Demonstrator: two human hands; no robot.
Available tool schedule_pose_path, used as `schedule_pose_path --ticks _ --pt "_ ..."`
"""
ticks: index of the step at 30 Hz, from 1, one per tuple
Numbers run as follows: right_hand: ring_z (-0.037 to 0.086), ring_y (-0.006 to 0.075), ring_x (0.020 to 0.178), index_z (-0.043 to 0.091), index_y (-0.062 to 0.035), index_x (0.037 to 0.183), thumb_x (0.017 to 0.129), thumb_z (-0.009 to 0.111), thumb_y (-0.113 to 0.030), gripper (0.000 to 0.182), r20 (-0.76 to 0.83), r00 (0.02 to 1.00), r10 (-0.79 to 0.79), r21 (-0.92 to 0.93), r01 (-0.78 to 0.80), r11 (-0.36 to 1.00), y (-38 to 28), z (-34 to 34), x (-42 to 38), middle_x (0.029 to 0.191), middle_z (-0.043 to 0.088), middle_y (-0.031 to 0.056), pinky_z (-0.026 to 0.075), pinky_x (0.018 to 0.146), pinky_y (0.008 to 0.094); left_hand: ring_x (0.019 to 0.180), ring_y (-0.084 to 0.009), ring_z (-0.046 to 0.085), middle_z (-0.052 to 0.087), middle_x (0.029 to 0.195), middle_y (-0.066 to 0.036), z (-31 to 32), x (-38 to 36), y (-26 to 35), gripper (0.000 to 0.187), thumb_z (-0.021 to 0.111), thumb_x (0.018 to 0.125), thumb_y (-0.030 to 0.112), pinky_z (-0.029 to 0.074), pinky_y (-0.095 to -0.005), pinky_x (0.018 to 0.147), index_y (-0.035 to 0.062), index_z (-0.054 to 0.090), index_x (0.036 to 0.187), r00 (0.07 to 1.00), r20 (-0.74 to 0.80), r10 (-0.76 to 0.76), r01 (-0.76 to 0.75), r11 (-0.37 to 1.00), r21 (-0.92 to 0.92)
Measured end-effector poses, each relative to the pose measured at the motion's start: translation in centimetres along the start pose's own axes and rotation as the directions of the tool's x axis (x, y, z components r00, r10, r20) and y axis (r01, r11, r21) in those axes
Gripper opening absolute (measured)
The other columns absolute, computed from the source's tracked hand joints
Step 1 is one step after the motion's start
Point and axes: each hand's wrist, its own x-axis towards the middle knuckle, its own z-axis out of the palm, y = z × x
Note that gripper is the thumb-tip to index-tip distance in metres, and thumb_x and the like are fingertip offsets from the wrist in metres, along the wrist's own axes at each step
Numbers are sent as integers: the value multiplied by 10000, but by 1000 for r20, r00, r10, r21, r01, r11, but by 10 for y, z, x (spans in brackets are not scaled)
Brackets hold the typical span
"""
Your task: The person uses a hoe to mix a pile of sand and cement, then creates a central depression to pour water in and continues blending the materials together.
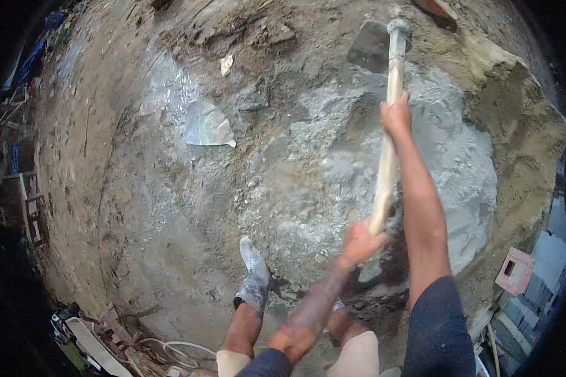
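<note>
Hoe (376, 47): long stiff wooden handle, heavy blade beyond the right hand (396, 114) gripping high; left hand (360, 242) clasps the handle's end, above the grey mix (459, 163).

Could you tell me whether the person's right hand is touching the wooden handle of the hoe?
Touching. The head view shows the right hand wrapped around the wooden handle well below the hoe blade, with no gap.

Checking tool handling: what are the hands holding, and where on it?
A hoe: right hand grips mid-handle, left hand the handle's near end.
</note>
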Motion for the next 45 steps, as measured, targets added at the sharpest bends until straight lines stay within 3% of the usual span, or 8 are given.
schedule_pose_path --ticks 14,19,24,28,34,40,43,45 --pt "509 444 959 265 -27 1244 703 596 -129 642 238 938 252 -46 -248 968 85 -11 -258 1042 497 320 422 805 476 740 -261 621 635 800 -130 21 -264 -57 373 623 683 333 477 -368 680 69 611 947 797 427 -428 558 793 -246" --pt "521 368 994 240 13 1286 727 615 -134 689 458 771 442 116 -545 830 57 -84 -322 1068 512 263 407 850 426 822 -301 616 632 828 -161 2 -335 -31 452 617 656 391 480 -367 741 74 612 979 839 394 -375 328 927 183" --pt "478 403 1059 113 18 1342 775 556 -167 742 143 989 -45 195 16 981 7 -16 -157 1188 429 301 386 894 407 684 -298 622 606 727 -201 -21 -146 -31 365 652 611 247 479 -379 622 -12 595 861 972 100 -215 209 976 65" --pt "555 377 965 189 -30 1318 757 571 -151 689 181 983 25 -99 -8 995 -35 48 -27 1046 552 248 463 816 436 584 -237 561 579 663 -145 -49 -40 11 303 610 662 221 454 -359 570 -28 562 828 992 -32 -125 118 977 -177" --pt "540 399 987 250 -17 1263 729 557 -131 626 365 926 96 -221 -14 975 -15 34 -121 1050 541 267 439 847 446 584 -205 533 555 637 -129 -14 -143 22 304 609 669 229 444 -357 572 -28 545 819 955 -22 -295 270 898 -348" --pt "562 387 905 217 -33 1307 707 634 -171 743 164 986 20 -4 -19 1000 96 -10 -302 997 539 272 442 801 427 783 -334 607 622 848 -174 8 -310 -44 344 612 672 348 481 -406 679 116 610 926 888 203 -413 369 902 223" --pt "540 360 970 221 -33 1285 709 607 -121 699 510 679 528 187 -687 702 24 -121 -348 1072 497 281 420 839 406 824 -309 611 625 881 -173 -12 -351 -19 445 623 643 339 477 -403 723 85 592 1007 874 321 -366 278 917 288" --pt "533 348 989 172 -39 1313 717 596 -97 734 260 877 405 373 -478 795 64 -110 -328 1111 485 276 413 856 397 838 -324 604 623 884 -182 -10 -336 -22 455 632 633 317 475 -403 732 77 589 1017 914 329 -238 199 968 150"
